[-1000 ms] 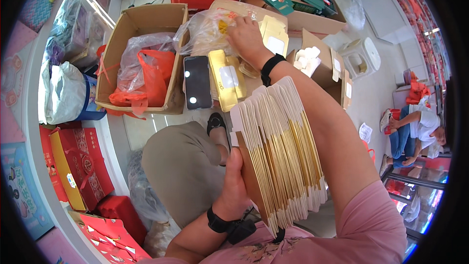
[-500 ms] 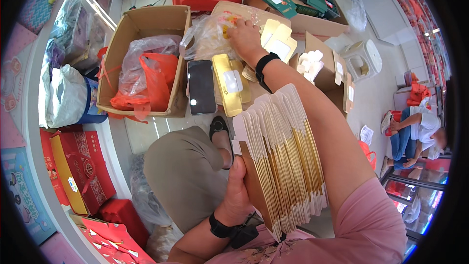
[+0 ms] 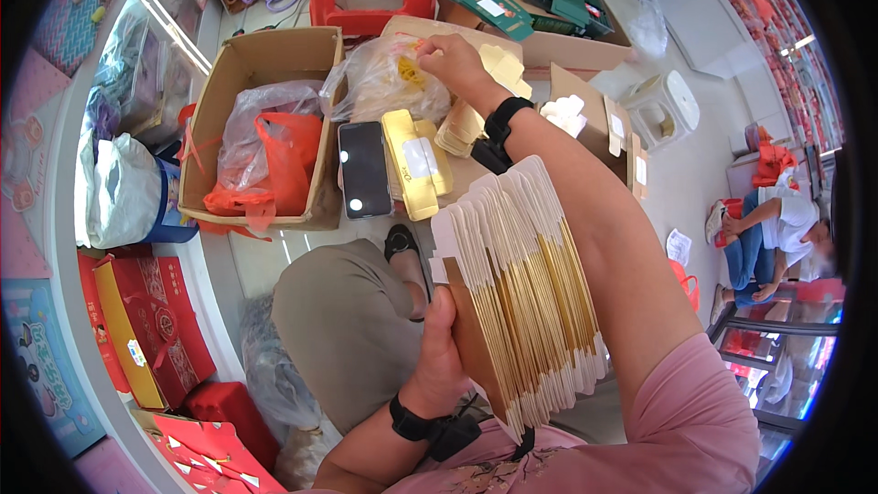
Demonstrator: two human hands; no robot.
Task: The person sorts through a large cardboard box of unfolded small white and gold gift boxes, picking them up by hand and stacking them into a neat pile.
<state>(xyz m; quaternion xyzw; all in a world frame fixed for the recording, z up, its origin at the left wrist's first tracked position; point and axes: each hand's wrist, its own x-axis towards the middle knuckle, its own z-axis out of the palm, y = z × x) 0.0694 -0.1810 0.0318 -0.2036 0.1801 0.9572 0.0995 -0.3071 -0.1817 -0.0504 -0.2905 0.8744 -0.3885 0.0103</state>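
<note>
My left hand (image 3: 437, 348) is closed on the near left side of a thick stack of flattened gold cartons (image 3: 530, 293), thumb on the outer brown face. The stack stands on edge in front of my chest, white flaps at top and bottom. Farther off, my right hand (image 3: 457, 66) is over a clear plastic bag (image 3: 370, 82) with yellow and red bits showing at it. Its fingers are curled together; what they hold, if anything, is too small to make out. Nearer me lie a gold flat carton (image 3: 416, 160) and a black phone (image 3: 364, 169). More gold cartons (image 3: 503, 69) lie beside my right wrist.
An open cardboard box (image 3: 261, 59) with red and clear bags stands at left. Behind are a red stool (image 3: 370, 14) and a box of green cartons (image 3: 567, 5). A white stool (image 3: 672, 105) stands at right; another person (image 3: 773, 229) sits farther right.
My right hand has drawn up slightly from the yellow bits at the plastic bag, its fingers curling in. The left hand keeps its hold on the stack. The whole view has shifted a little.
</note>
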